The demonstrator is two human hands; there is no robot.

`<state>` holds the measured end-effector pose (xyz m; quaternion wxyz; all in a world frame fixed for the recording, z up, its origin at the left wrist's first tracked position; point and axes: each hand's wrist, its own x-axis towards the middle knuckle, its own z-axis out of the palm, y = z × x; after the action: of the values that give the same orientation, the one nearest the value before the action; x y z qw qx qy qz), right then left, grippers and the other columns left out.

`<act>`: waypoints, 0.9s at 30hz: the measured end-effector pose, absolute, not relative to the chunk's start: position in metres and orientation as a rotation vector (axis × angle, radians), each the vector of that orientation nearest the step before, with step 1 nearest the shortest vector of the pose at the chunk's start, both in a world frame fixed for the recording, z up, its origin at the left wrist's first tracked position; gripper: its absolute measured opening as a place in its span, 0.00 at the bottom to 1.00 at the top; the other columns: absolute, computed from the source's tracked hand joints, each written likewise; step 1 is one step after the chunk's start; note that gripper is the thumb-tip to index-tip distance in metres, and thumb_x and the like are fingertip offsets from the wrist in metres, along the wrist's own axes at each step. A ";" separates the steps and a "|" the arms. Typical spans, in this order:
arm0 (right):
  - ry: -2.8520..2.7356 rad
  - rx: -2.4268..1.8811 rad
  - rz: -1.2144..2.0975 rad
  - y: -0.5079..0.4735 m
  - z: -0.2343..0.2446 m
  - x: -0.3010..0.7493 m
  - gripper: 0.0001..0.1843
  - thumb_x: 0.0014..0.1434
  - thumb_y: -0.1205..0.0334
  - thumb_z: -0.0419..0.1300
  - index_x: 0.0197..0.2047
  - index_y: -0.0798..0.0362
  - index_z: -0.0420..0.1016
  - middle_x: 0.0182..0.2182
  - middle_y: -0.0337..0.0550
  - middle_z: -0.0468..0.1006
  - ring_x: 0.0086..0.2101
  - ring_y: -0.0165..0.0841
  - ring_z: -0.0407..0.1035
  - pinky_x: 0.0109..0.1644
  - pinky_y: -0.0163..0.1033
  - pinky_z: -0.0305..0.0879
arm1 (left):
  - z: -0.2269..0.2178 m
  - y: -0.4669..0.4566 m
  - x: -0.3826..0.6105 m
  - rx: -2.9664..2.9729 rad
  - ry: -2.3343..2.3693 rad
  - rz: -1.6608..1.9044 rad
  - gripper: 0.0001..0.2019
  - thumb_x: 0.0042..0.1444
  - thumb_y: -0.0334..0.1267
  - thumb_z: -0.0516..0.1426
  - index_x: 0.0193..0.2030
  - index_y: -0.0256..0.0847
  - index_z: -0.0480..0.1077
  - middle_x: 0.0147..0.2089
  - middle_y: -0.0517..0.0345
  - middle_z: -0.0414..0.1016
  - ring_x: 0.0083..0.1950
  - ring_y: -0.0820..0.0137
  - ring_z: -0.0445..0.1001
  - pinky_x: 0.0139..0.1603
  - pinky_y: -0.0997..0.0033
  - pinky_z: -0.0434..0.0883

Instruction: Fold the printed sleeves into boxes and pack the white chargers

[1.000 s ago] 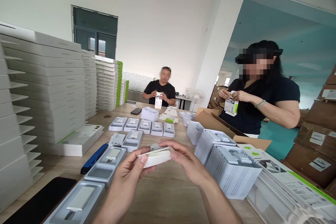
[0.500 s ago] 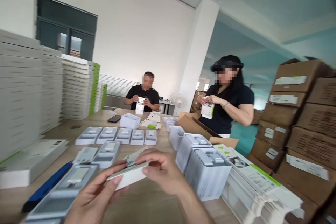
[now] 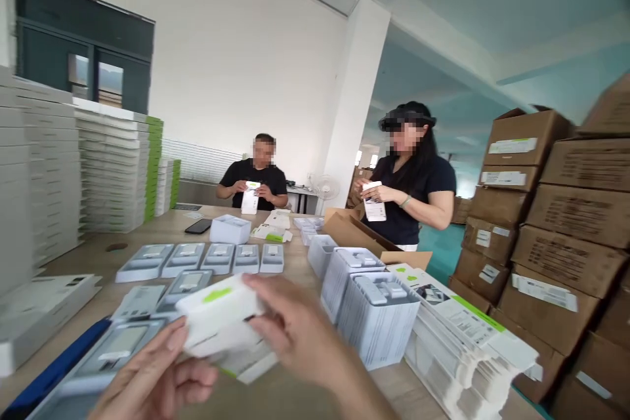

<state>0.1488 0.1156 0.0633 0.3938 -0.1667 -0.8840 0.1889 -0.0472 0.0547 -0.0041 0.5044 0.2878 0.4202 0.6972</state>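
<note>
The white box (image 3: pixel 216 302), with a green mark on its upper face, is held up above the near part of the surface (image 3: pixel 231 400), its long axis slanting from near left up toward far right. The right hand (image 3: pixel 290 328) reaches in from near right, its fingers curled over the box's right end. The left hand (image 3: pixel 152 384) sits low at near left, its fingers rising to the box's lower edge (that contact looks a little blurred). Both grips are narrow, holding the box between them. A white printed card (image 3: pixel 241 357) juts out beneath the box toward near right. Grey trays (image 3: pixel 187 282) lie just beyond the box, and a block of white packs (image 3: pixel 378 321) stands to the right.
</note>
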 end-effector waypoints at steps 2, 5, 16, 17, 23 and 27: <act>-2.114 -0.464 0.596 0.121 0.058 0.150 0.23 0.64 0.63 0.58 0.62 0.42 0.69 0.52 0.43 0.75 0.47 0.35 0.70 0.52 0.39 0.68 | 0.004 0.046 -0.042 0.883 0.959 1.693 0.39 0.42 0.53 0.69 0.60 0.46 0.62 0.40 0.57 0.82 0.21 0.71 0.73 0.18 0.71 0.73; -1.965 -0.551 0.942 0.130 0.047 0.150 0.18 0.64 0.57 0.59 0.57 0.45 0.72 0.42 0.42 0.74 0.34 0.30 0.69 0.33 0.33 0.70 | 0.010 0.039 -0.035 1.104 1.085 1.715 0.46 0.45 0.48 0.69 0.68 0.57 0.51 0.52 0.57 0.77 0.25 0.74 0.71 0.20 0.74 0.70; -1.675 -0.733 1.431 0.155 0.032 0.147 0.21 0.50 0.48 0.69 0.38 0.56 0.73 0.25 0.35 0.72 0.22 0.26 0.66 0.19 0.29 0.61 | -0.012 0.045 -0.045 1.334 1.120 1.491 0.27 0.64 0.44 0.51 0.69 0.53 0.53 0.68 0.49 0.61 0.49 0.62 0.75 0.44 0.65 0.75; -1.634 -0.785 1.478 0.159 0.028 0.146 0.21 0.48 0.48 0.69 0.36 0.55 0.72 0.24 0.35 0.72 0.22 0.27 0.66 0.19 0.29 0.60 | -0.015 0.044 -0.045 1.437 1.185 1.505 0.28 0.64 0.40 0.50 0.70 0.55 0.52 0.73 0.50 0.51 0.59 0.58 0.70 0.54 0.60 0.72; -1.749 -1.080 1.633 0.173 0.006 0.147 0.19 0.50 0.46 0.66 0.34 0.53 0.69 0.22 0.34 0.72 0.22 0.30 0.69 0.20 0.31 0.60 | -0.030 0.045 -0.034 1.907 1.245 1.467 0.27 0.51 0.32 0.62 0.58 0.56 0.71 0.74 0.59 0.51 0.75 0.53 0.43 0.74 0.47 0.36; -1.968 -1.255 1.054 0.177 0.015 0.163 0.22 0.55 0.41 0.57 0.31 0.54 0.72 0.27 0.42 0.77 0.27 0.35 0.72 0.25 0.35 0.61 | -0.035 0.051 -0.019 1.447 1.181 1.501 0.18 0.51 0.39 0.62 0.50 0.42 0.76 0.53 0.48 0.78 0.58 0.55 0.72 0.66 0.53 0.62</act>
<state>0.1633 0.1772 0.0153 0.2864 -0.4694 -0.7364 0.3942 -0.0195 0.0515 -0.0352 0.3642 0.5623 0.4592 0.5834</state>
